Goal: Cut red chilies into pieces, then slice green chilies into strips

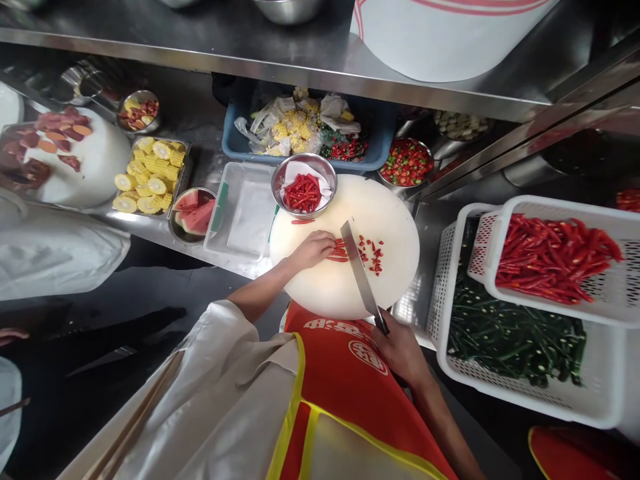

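Note:
On a round white cutting board, my left hand presses its closed fingers on a small row of red chili peppers. My right hand grips the black handle of a kitchen knife. The blade stands just right of the row, its tip pointing away from me. Chopped red chili pieces lie scattered to the right of the blade. A steel bowl at the board's far edge holds whole red chilies on white paper. One loose chili lies in front of that bowl.
Left are a clear plastic container, a watermelon bowl and a corn tray. A blue bin stands behind. On the right, a white basket of red chilies rests over a basket of green ones. A steel shelf overhangs. A co-worker's sleeve shows left.

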